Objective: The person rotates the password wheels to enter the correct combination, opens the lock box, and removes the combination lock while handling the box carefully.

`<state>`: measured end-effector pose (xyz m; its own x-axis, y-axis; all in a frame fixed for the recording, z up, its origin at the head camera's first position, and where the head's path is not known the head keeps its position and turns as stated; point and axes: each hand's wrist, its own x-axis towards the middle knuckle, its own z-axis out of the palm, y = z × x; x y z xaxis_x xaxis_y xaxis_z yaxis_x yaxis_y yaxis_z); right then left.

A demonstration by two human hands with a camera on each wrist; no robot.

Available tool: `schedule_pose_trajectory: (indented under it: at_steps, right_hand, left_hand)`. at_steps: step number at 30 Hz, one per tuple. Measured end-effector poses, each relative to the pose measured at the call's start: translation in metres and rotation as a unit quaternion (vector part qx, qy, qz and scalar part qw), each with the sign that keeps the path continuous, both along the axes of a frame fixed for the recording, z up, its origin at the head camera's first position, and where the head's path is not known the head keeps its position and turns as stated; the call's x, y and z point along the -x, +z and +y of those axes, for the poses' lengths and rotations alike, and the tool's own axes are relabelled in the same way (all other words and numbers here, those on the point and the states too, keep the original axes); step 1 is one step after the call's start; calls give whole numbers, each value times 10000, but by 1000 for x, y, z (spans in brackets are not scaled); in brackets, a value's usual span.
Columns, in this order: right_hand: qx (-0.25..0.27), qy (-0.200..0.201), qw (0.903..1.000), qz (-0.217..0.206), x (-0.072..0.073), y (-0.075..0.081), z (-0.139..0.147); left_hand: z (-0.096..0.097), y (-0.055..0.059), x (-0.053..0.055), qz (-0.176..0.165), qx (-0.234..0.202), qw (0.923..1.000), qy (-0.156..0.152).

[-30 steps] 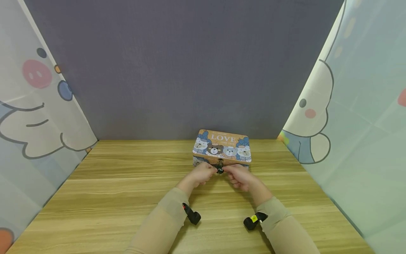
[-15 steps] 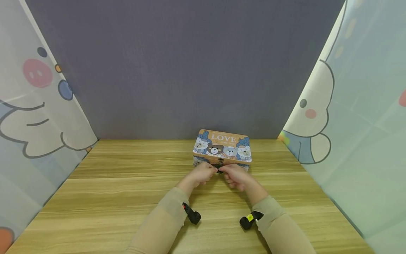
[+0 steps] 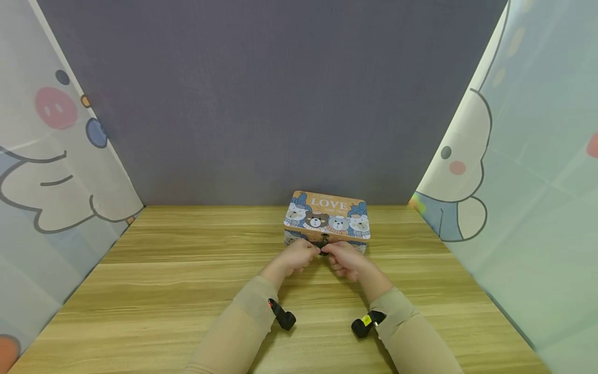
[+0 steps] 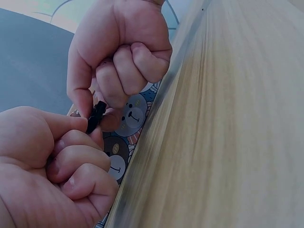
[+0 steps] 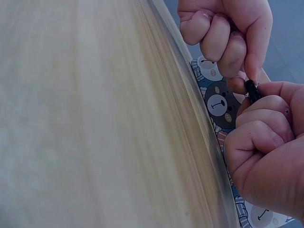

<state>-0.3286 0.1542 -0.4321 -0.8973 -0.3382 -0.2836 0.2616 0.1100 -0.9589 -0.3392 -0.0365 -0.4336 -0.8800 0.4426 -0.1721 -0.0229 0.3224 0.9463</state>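
Observation:
A tin box (image 3: 333,203) with a bear print and the word LOVE on its lid stands closed near the back of the table. At the middle of its front is a small black padlock (image 4: 96,117), mostly covered by fingers in the head view. My left hand (image 3: 296,255) pinches the padlock from the left between thumb and forefinger. From the right, my right hand (image 3: 347,258) pinches it too, its other fingers curled in. Both thumbs meet at the padlock (image 5: 253,92) in the right wrist view.
The wood-grain table (image 3: 187,280) extends on both sides of the arms. A dark grey panel (image 3: 261,104) rises behind the box. Printed cartoon curtains (image 3: 528,171) stand at the left and right. Each wrist bears a black camera mount (image 3: 284,318).
My right hand has shifted slightly left, its thumb and forefinger coming over the padlock and covering more of it. The left hand and the tin box have stayed in place.

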Motion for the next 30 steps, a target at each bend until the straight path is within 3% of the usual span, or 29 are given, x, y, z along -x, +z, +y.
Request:
schedule_pose_trajectory:
  at_steps: [30]
  right_hand:
    - [-94, -55, 9999, -95, -1, -1, 0]
  left_hand:
    - [0, 1, -2, 18, -14, 10000, -37]
